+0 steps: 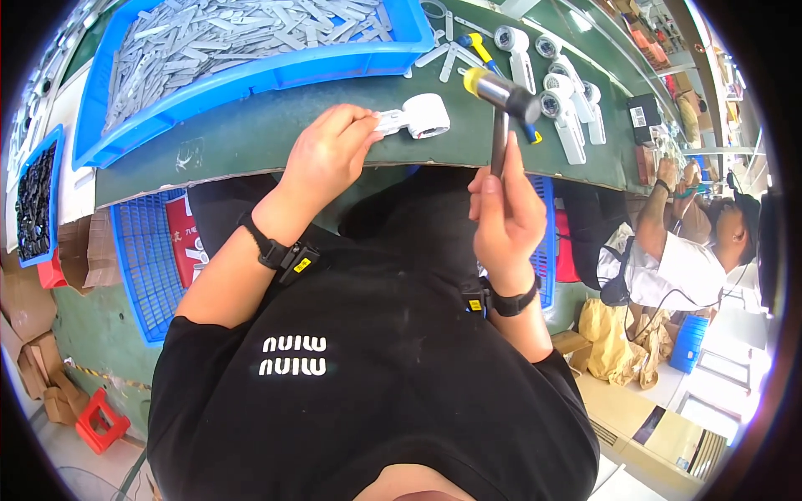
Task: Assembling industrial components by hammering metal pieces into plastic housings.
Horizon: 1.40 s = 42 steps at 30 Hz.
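Observation:
My left hand (327,154) pinches the handle end of a white handheld fan (427,115), whose round head points right and rests on or just above the green bench. In my right hand (510,219) is a small mallet (503,93) with one yellow face and one black face. Its dark handle stands upright in my closed fingers, and the head is raised to the right of the fan. Behind the mallet, a yellow-and-blue hand tool (484,54) lies partly hidden on the bench.
A big blue tray (251,81) of grey flat pieces fills the far left. Several more white fans (571,134) stand or lie at the far right. A blue tray (57,159) of black parts sits at the left edge. A co-worker (681,250) works at the right.

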Available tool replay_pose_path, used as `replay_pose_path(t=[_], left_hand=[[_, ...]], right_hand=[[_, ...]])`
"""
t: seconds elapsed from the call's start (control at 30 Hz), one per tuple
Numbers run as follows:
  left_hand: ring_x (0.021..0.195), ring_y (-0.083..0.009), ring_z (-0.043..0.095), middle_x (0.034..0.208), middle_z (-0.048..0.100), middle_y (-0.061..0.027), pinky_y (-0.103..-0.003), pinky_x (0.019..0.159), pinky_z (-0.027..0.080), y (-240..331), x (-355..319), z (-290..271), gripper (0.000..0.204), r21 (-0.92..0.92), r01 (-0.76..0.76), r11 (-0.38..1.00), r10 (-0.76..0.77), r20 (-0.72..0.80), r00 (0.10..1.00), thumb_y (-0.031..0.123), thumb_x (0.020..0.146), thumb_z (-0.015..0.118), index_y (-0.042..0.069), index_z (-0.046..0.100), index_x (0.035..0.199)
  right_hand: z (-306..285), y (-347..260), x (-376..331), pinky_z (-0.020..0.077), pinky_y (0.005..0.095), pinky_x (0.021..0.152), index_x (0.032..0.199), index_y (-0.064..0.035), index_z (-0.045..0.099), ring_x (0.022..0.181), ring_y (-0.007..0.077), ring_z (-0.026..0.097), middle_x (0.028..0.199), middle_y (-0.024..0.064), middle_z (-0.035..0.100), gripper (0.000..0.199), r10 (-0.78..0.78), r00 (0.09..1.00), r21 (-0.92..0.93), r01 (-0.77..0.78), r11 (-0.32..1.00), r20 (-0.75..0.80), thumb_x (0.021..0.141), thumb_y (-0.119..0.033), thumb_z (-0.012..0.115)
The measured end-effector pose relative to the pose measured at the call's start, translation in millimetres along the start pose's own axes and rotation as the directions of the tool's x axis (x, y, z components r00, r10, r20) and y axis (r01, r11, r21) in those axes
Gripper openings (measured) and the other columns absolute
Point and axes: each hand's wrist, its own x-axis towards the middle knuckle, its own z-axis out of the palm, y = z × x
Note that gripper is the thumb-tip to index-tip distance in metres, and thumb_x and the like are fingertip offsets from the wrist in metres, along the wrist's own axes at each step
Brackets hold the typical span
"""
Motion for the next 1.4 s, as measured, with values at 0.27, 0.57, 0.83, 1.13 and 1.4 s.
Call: replay_pose_path(t=[0.27, 0.57, 0.83, 1.13, 1.4], left_hand=[[0.09, -0.0355, 0.072, 0.103, 0.072, -0.0145, -0.044, 0.077, 0.061, -3, 3, 2, 0.026, -0.033, -0.034, 0.999, 0.033, -0.012, 0.999, -0.005, 0.087, 0.084, -0.003, 0.074, 0.111], [0.09, -0.0351, 0.072, 0.103, 0.071, -0.014, -0.044, 0.076, 0.061, -1, 1, 4, 0.024, -0.001, -0.011, 1.0, 0.011, -0.007, 1.0, -0.004, 0.088, 0.084, -0.002, 0.074, 0.11], [0.089, -0.0346, 0.072, 0.103, 0.071, -0.0138, -0.043, 0.076, 0.06, 1, 1, 3, 0.024, 0.017, -0.009, 1.0, 0.009, -0.012, 1.0, -0.003, 0.088, 0.083, -0.001, 0.075, 0.111], [0.089, -0.0341, 0.072, 0.103, 0.071, -0.0124, -0.043, 0.076, 0.06, 2, 0, 2, 0.024, 0.03, -0.002, 1.0, 0.003, -0.003, 1.0, 0.0, 0.089, 0.084, -0.001, 0.075, 0.111], [0.088, -0.034, 0.074, 0.102, 0.074, -0.0131, -0.042, 0.076, 0.061, 2, -1, 1, 0.019, -0.018, 0.093, 0.996, -0.093, -0.006, 0.996, 0.006, 0.093, 0.086, 0.0, 0.078, 0.108]], right_hand=[[12, -7, -5, 0.0534, 0.0313, 0.071, 0.16, 0.0036, 0.059, 0.067, 0.0242, 0.062, 0.085, 0.0172, 0.067, 0.056, 0.097, 0.995, -0.083, -0.097, 0.992, -0.003, 0.104, 0.008, 0.062], [23, 1, 1, 0.0532, 0.0339, 0.07, 0.163, 0.0011, 0.056, 0.068, 0.0244, 0.063, 0.088, 0.0196, 0.071, 0.059, 0.045, 0.998, -0.172, -0.05, 0.984, -0.031, 0.105, 0.005, 0.061], [25, 13, 14, 0.0583, 0.0383, 0.075, 0.159, -0.0003, 0.061, 0.076, 0.0363, 0.074, 0.101, 0.0303, 0.076, 0.056, 0.049, 0.982, -0.242, -0.003, 0.97, 0.185, 0.103, 0.004, 0.063], [21, 18, 13, 0.0584, 0.0364, 0.079, 0.162, -0.0044, 0.06, 0.079, 0.0338, 0.077, 0.11, 0.0293, 0.079, 0.056, 0.004, 0.954, -0.324, 0.098, 0.941, 0.299, 0.106, 0.004, 0.062], [24, 11, 4, 0.0596, 0.0357, 0.085, 0.16, -0.0018, 0.06, 0.089, 0.0364, 0.079, 0.11, 0.0318, 0.076, 0.057, 0.002, 0.972, -0.255, 0.06, 0.965, 0.235, 0.104, 0.006, 0.062]])
